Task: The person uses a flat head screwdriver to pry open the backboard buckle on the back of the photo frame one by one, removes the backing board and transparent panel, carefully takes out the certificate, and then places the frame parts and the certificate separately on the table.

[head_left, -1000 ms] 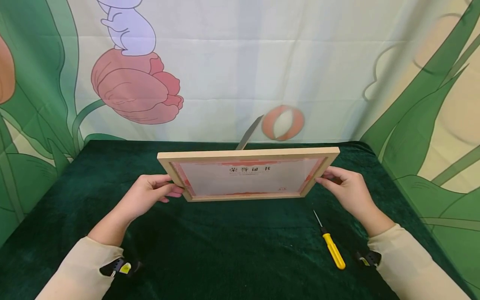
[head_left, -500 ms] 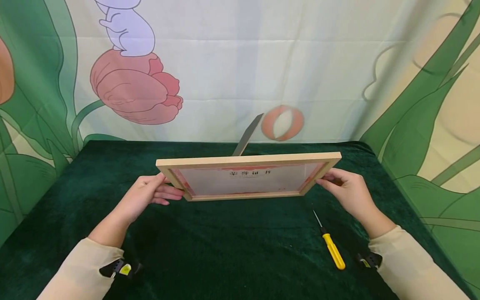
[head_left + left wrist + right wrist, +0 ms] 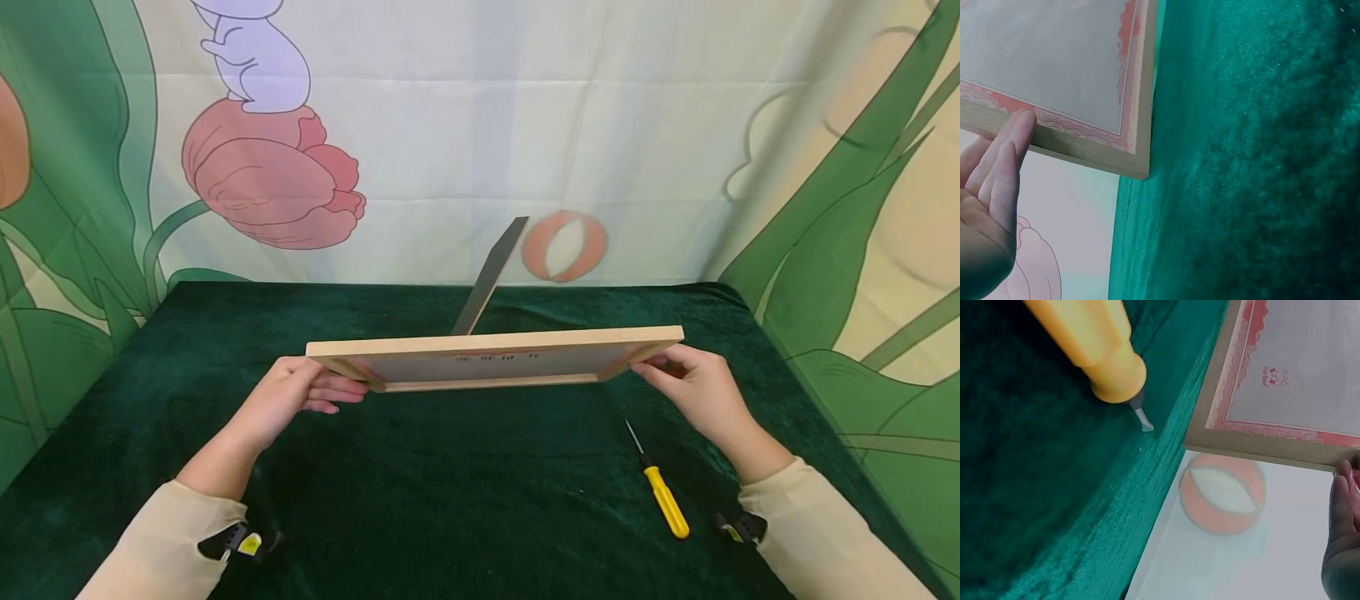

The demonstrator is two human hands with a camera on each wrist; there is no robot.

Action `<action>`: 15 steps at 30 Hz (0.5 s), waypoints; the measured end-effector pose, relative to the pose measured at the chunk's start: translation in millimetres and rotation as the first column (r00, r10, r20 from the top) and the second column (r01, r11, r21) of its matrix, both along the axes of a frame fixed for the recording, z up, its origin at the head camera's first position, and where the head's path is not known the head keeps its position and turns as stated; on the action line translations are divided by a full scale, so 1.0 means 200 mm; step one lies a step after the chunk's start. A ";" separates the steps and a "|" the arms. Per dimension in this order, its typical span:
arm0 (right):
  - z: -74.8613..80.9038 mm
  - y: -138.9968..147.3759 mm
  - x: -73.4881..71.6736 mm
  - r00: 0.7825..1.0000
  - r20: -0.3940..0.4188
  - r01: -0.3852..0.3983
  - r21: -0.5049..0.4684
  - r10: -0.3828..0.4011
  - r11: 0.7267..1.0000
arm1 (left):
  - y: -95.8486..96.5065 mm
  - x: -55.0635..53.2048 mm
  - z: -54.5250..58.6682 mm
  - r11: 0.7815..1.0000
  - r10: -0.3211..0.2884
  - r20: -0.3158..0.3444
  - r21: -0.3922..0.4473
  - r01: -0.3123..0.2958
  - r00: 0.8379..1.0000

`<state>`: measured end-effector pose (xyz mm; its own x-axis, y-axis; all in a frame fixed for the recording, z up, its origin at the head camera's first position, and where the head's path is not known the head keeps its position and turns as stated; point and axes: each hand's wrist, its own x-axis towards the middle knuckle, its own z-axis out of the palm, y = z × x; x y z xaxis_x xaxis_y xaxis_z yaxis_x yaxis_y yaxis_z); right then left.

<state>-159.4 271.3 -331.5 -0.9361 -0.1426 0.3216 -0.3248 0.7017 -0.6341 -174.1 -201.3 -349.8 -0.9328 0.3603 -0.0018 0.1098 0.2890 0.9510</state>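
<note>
A light wooden picture frame (image 3: 495, 342) with a certificate (image 3: 450, 367) under its pane leans steeply toward me, top edge nearest, face turned downward. Behind it a grey stand leg (image 3: 491, 275) sticks up. My left hand (image 3: 288, 392) holds the left side; in the left wrist view its fairly straight fingers (image 3: 1004, 175) lie against the wooden border. On the opposite side my right hand (image 3: 697, 387) pinches the frame, thumb in front and the other fingers partly hidden behind. Below the right hand lies a screwdriver (image 3: 663, 500) with a yellow handle.
A dark green velvet cloth (image 3: 450, 492) covers the table. Behind its far edge hangs a printed curtain (image 3: 420, 150) with flowers and leaves. Black wrist straps (image 3: 225, 537) show at both cream sleeves (image 3: 165, 533).
The frame's top edge has tipped toward me, so less of the certificate shows and more of the stand leg. My left thumb has gone behind the frame's side. The screwdriver stays put.
</note>
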 end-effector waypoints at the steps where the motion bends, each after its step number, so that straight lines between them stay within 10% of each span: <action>1: 0.00 0.00 0.00 1.000 0.001 0.005 0.000 -0.005 1.000 | 0.00 0.00 0.00 1.000 0.001 0.004 0.003 -0.001 1.000; 15: -0.02 0.00 0.00 0.999 -0.042 -0.031 -0.056 0.029 0.998 | 0.01 0.00 -0.01 0.997 -0.011 0.042 0.072 0.008 0.999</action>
<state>-158.5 271.7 -335.7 -0.9173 -0.1513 0.3683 -0.3721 0.6549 -0.6578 -173.1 -199.8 -351.9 -0.9291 0.3695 -0.0146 0.0717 0.2187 0.9731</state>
